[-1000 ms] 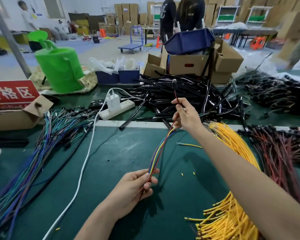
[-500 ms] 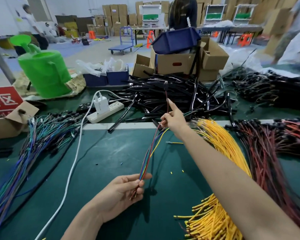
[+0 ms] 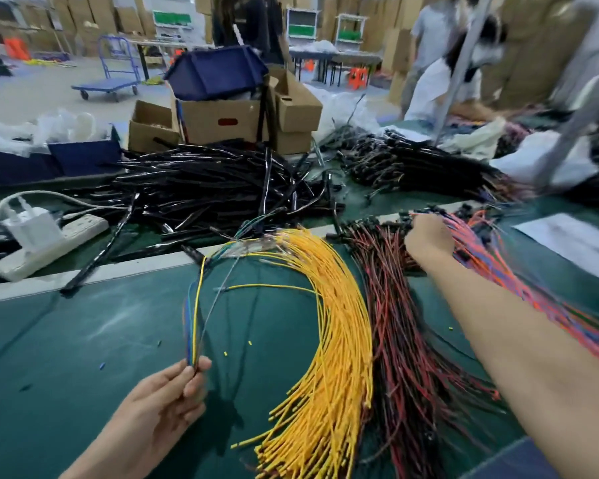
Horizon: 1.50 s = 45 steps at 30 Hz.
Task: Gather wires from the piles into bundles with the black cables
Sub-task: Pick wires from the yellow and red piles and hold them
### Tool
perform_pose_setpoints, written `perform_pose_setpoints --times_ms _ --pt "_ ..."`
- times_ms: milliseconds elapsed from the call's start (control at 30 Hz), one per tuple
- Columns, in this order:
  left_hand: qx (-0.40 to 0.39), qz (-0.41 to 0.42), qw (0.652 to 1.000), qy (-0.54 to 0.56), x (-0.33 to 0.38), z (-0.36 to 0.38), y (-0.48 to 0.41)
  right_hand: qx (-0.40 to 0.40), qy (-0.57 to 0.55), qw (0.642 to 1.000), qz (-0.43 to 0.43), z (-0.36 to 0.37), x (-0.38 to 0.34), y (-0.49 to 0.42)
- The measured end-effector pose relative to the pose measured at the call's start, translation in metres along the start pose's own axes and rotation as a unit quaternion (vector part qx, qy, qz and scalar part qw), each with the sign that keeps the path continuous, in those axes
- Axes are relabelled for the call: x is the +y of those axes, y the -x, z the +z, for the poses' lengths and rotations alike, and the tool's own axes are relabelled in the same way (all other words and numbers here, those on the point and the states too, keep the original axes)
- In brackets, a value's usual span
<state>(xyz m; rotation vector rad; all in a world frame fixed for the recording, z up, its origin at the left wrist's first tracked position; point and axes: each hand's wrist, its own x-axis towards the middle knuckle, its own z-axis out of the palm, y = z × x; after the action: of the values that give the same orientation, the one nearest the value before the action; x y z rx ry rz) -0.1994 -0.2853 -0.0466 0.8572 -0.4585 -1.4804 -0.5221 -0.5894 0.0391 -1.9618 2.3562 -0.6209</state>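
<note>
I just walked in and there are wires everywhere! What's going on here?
A person is gathering wires at a green table. The left hand pinches a thin bundle of coloured wires. The right hand reaches over to the orange wire pile on the right; its grip is too blurred to tell. Yellow wires and black cables lie nearby.

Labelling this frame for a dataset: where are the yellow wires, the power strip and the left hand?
yellow wires [image 3: 339,326], head view, mid-pile.
power strip [image 3: 80,227], head view, top face.
left hand [image 3: 159,406], head view, palm.
</note>
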Motion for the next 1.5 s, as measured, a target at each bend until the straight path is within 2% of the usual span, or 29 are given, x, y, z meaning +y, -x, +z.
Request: perform_pose_setpoints --times_ms 67,133,167,300,400,467,500,533,600,633,700,767,867,933,1000,1033,1067,1167,1233,1333,1500 --pt "-0.029 -0.028 0.997 0.062 -0.001 -0.002 -0.005 -0.011 0.040 0.999 0.033 0.004 0.041 -0.002" --pt "-0.093 -0.072 0.981 0.153 -0.001 0.006 -0.006 -0.012 0.041 0.998 0.036 0.010 0.063 -0.001" --pt "-0.100 -0.084 0.979 0.159 0.001 0.010 -0.002 -0.006 0.042 0.999 0.034 0.012 0.068 -0.001" --pt "-0.164 -0.039 0.972 0.166 0.003 0.009 0.000 0.006 0.062 0.997 0.049 0.016 0.076 0.000" --pt "-0.117 -0.065 0.980 0.145 0.006 0.008 0.002 0.027 0.067 0.996 0.046 0.011 0.075 -0.001" --pt "-0.129 -0.076 0.981 0.122 0.001 0.006 -0.003 0.088 0.023 0.996 0.008 -0.003 0.057 -0.001" --pt "-0.094 -0.052 0.992 0.072 0.001 0.002 -0.001 0.143 -0.001 0.989 -0.025 -0.014 0.042 -0.001" --pt "-0.060 -0.017 0.998 0.013 0.000 0.003 0.002 0.199 -0.031 0.978 -0.061 -0.028 0.023 -0.002" --pt "-0.041 0.003 0.999 -0.019 0.003 0.010 0.005 0.274 -0.142 0.942 -0.130 -0.065 -0.022 -0.004" --pt "-0.037 -0.001 0.999 -0.019 0.004 0.013 0.006 0.292 -0.225 0.916 -0.158 -0.086 -0.046 -0.004" --pt "-0.031 -0.015 0.999 -0.014 0.007 0.017 0.007 0.298 -0.413 0.842 -0.179 -0.125 -0.091 0.000" --pt "-0.036 -0.022 0.999 0.001 0.010 0.020 0.010 0.238 -0.582 0.762 -0.156 -0.149 -0.128 0.019" --pt "-0.038 -0.039 0.998 0.014 0.011 0.021 0.012 0.105 -0.778 0.602 -0.145 -0.160 -0.172 0.068" --pt "-0.028 -0.051 0.998 -0.001 0.011 0.023 0.012 -0.081 -0.833 0.541 -0.088 -0.146 -0.193 0.106" --pt "-0.029 -0.060 0.998 -0.019 0.014 0.026 0.013 -0.301 -0.817 0.491 0.010 -0.116 -0.207 0.140" --pt "-0.033 -0.069 0.997 -0.020 0.014 0.027 0.014 -0.386 -0.788 0.478 0.039 -0.098 -0.212 0.157" --pt "-0.036 -0.077 0.996 -0.019 0.015 0.026 0.015 -0.444 -0.750 0.487 0.053 -0.078 -0.216 0.170" --pt "-0.041 -0.086 0.995 -0.010 0.015 0.022 0.015 -0.524 -0.629 0.573 0.050 -0.033 -0.220 0.192" --pt "-0.045 -0.088 0.995 -0.011 0.013 0.020 0.016 -0.516 -0.585 0.625 0.035 -0.015 -0.217 0.194" --pt "-0.045 -0.085 0.995 -0.018 0.011 0.019 0.016 -0.452 -0.553 0.699 -0.006 -0.002 -0.213 0.189" --pt "-0.043 -0.072 0.996 -0.026 0.010 0.017 0.014 -0.422 -0.522 0.740 -0.049 0.007 -0.210 0.177"
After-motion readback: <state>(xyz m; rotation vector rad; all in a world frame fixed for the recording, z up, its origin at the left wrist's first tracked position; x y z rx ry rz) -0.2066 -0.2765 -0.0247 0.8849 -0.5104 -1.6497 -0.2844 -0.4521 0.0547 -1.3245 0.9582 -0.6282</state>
